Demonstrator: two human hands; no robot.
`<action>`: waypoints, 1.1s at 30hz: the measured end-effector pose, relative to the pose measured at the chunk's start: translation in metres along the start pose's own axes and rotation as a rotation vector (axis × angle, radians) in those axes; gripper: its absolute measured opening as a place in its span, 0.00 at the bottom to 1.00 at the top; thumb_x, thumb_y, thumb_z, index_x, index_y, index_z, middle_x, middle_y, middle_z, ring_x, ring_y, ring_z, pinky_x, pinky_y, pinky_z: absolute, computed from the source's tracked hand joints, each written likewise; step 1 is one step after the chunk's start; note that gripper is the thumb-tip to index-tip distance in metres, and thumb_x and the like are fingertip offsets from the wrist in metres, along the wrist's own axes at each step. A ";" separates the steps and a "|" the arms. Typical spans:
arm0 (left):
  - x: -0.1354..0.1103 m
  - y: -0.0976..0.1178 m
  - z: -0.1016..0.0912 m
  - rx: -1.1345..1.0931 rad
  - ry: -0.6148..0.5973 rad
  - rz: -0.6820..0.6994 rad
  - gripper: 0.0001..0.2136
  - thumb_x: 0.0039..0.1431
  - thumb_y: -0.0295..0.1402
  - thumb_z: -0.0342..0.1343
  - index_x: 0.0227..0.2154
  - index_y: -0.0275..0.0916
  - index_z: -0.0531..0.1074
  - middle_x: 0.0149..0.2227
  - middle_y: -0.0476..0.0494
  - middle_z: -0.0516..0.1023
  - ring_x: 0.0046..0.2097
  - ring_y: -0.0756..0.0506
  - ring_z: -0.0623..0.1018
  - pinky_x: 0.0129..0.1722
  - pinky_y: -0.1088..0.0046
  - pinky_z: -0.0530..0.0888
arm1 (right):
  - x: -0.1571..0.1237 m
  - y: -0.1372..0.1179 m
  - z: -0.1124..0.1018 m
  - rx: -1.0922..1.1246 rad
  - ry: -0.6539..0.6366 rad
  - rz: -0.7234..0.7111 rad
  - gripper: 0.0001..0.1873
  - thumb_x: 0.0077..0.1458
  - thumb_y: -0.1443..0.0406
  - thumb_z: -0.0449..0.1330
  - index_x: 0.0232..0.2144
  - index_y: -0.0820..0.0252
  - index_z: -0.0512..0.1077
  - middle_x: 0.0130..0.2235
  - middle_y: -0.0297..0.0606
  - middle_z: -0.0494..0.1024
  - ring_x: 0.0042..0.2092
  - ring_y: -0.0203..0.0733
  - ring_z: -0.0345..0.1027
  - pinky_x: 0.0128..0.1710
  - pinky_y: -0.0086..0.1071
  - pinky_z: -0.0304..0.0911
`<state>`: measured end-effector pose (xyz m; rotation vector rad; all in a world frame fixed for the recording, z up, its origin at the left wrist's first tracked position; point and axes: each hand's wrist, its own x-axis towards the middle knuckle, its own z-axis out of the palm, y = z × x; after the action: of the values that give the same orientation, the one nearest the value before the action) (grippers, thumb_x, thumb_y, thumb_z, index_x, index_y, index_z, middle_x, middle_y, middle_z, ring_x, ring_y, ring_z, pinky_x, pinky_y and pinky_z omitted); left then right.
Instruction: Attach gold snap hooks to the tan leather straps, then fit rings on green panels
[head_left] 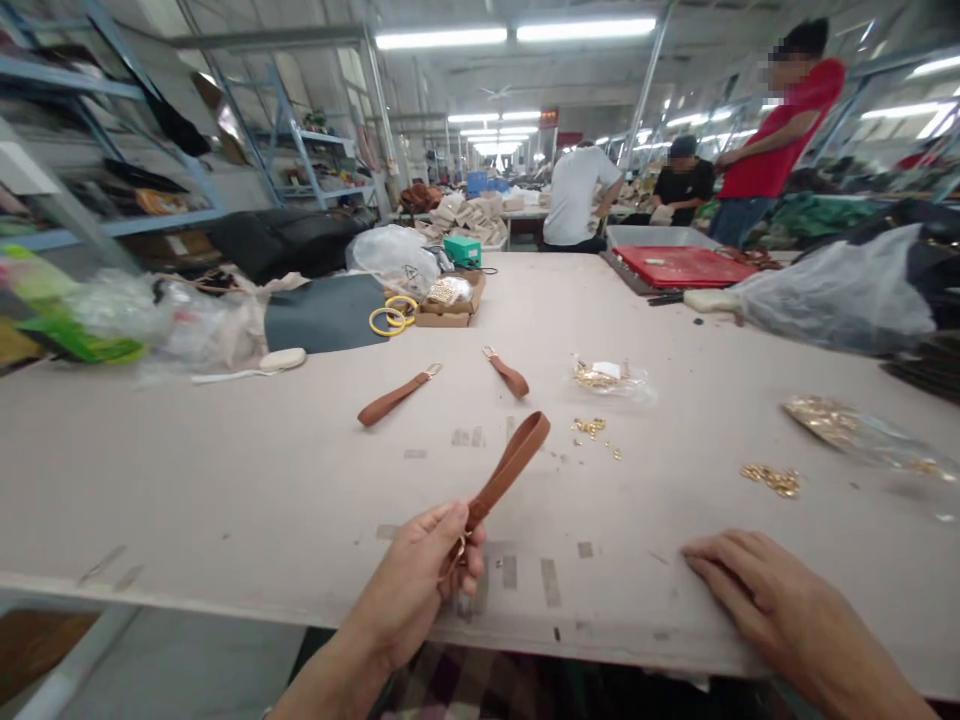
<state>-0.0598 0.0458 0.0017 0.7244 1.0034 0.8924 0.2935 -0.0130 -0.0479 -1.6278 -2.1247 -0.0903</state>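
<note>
My left hand (431,570) is closed on a brown leather wrist strap (514,462) above the table's near edge. The strap's loop points up and away, and a bit of gold metal shows at my fingers. My right hand (757,580) rests on the tabletop, fingers stretched out and holding nothing. Beyond my left hand lie two similar straps with gold clasps, a left strap (394,400) and a right strap (511,376). Small gold metal parts (590,428) are scattered right of them, and another pile of gold pieces (772,480) sits beyond my right hand.
Clear plastic bags of gold hardware, a middle bag (611,378) and a right bag (840,425), lie on the table (247,480). Yellow rings (388,321), a cardboard box (448,315) and a red tray (686,268) stand farther back. Several people are beyond the table.
</note>
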 end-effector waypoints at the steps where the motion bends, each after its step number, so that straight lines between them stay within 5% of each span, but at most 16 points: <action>1: -0.001 -0.004 0.003 -0.049 -0.025 -0.029 0.15 0.54 0.43 0.61 0.30 0.33 0.72 0.29 0.48 0.72 0.23 0.55 0.68 0.20 0.81 0.67 | 0.001 -0.002 -0.002 0.035 0.004 0.048 0.19 0.62 0.53 0.50 0.32 0.54 0.76 0.33 0.38 0.79 0.35 0.45 0.74 0.38 0.37 0.69; 7: -0.008 -0.024 0.027 -0.138 -0.125 -0.122 0.14 0.57 0.41 0.59 0.31 0.31 0.74 0.29 0.44 0.74 0.24 0.55 0.70 0.23 0.82 0.67 | 0.008 -0.061 -0.013 0.508 0.029 0.453 0.14 0.55 0.53 0.59 0.31 0.56 0.76 0.28 0.35 0.80 0.29 0.40 0.75 0.26 0.25 0.69; 12: -0.016 -0.035 0.054 -0.108 -0.189 -0.141 0.17 0.57 0.43 0.59 0.31 0.30 0.76 0.28 0.43 0.74 0.25 0.54 0.69 0.25 0.81 0.66 | 0.020 -0.123 -0.005 1.034 0.026 0.492 0.11 0.54 0.57 0.63 0.28 0.57 0.77 0.23 0.34 0.78 0.26 0.36 0.73 0.28 0.24 0.70; 16: -0.022 -0.039 0.067 -0.090 -0.289 -0.077 0.18 0.59 0.44 0.56 0.31 0.29 0.78 0.25 0.45 0.71 0.27 0.53 0.68 0.27 0.80 0.64 | 0.025 -0.144 0.001 1.350 -0.071 0.540 0.09 0.54 0.59 0.64 0.30 0.58 0.77 0.27 0.36 0.81 0.29 0.38 0.76 0.33 0.29 0.74; 22: -0.026 -0.047 0.067 0.103 -0.276 0.000 0.19 0.63 0.45 0.51 0.39 0.33 0.77 0.25 0.50 0.67 0.27 0.53 0.62 0.26 0.78 0.58 | 0.017 -0.146 -0.001 1.348 -0.073 0.587 0.10 0.55 0.59 0.64 0.31 0.60 0.76 0.28 0.37 0.80 0.31 0.40 0.76 0.34 0.30 0.74; 29: -0.036 -0.048 0.065 0.355 -0.265 0.061 0.20 0.64 0.47 0.48 0.43 0.38 0.77 0.25 0.51 0.65 0.27 0.51 0.62 0.27 0.76 0.59 | 0.006 -0.152 0.000 1.184 -0.016 0.471 0.08 0.59 0.62 0.59 0.31 0.60 0.73 0.30 0.36 0.77 0.32 0.39 0.74 0.35 0.31 0.69; 33: -0.037 -0.051 0.062 0.405 -0.291 0.066 0.20 0.60 0.49 0.51 0.45 0.41 0.77 0.28 0.49 0.67 0.30 0.50 0.65 0.29 0.76 0.62 | -0.003 -0.156 0.008 1.334 0.058 0.519 0.07 0.58 0.62 0.59 0.30 0.58 0.67 0.28 0.34 0.77 0.29 0.39 0.74 0.35 0.33 0.69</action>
<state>0.0027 -0.0165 -0.0034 1.1998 0.9098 0.6200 0.1466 -0.0595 -0.0212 -1.1499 -1.0722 1.1450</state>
